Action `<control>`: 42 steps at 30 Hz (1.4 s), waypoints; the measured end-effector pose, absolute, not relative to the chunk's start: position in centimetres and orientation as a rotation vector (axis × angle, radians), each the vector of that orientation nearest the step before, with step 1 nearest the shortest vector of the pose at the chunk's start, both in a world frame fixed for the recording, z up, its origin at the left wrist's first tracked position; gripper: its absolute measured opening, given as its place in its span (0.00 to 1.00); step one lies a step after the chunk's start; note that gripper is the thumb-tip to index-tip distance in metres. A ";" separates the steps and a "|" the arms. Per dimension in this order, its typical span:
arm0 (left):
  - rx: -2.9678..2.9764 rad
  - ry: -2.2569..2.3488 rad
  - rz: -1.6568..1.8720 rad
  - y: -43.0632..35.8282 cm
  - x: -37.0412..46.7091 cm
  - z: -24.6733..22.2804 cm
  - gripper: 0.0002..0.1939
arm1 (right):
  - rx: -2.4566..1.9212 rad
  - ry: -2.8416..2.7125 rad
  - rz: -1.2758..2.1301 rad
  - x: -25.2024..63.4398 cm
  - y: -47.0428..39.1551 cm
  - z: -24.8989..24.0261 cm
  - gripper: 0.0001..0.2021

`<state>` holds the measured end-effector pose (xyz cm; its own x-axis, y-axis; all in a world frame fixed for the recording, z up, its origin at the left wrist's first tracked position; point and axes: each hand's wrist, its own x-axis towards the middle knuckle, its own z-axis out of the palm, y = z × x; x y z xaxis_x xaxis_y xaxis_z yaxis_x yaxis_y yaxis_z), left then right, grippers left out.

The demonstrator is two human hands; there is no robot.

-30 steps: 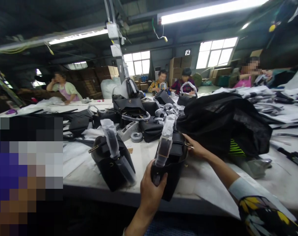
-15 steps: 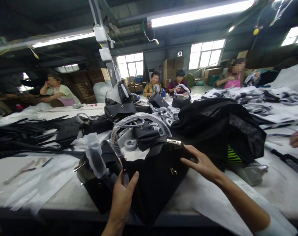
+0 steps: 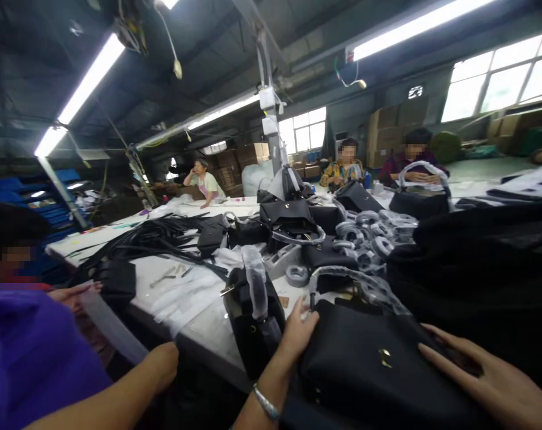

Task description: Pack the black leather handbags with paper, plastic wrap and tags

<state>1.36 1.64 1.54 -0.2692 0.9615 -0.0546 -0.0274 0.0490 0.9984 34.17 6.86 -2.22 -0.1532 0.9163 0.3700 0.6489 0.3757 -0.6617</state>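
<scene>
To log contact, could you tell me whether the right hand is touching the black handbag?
Touching: the head view shows the right hand lying flat on the black handbag.

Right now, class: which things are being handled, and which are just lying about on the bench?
In hand:
- black handbag, lying flat under both hands
- left hand at its wrapped handle end
- right hand flat on its front

Lying about:
- second black handbag, upright beside it
- wrapped handles in a pile
- black straps
- white table
</scene>
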 end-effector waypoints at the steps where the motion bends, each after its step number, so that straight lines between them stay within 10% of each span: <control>1: 1.075 1.466 1.391 1.2 1.4 2.0 0.30 | -1.426 -1.910 0.484 33.9 6.1 -1.1 0.26; 6: 1.462 1.420 1.222 -2.8 1.5 3.5 0.21 | -1.297 -2.141 0.574 33.4 2.2 3.3 0.26; 12: 2.411 1.440 0.674 -5.7 -0.2 1.2 0.38 | -1.264 -2.359 0.563 32.7 -1.6 2.4 0.39; 24: 2.783 1.452 0.363 -4.4 0.9 1.6 0.41 | -0.971 -2.669 0.167 29.0 -1.8 2.6 0.41; 42: 2.933 1.358 0.423 -4.4 2.4 -5.1 0.38 | -0.995 -2.754 0.630 29.0 -1.1 -1.7 0.33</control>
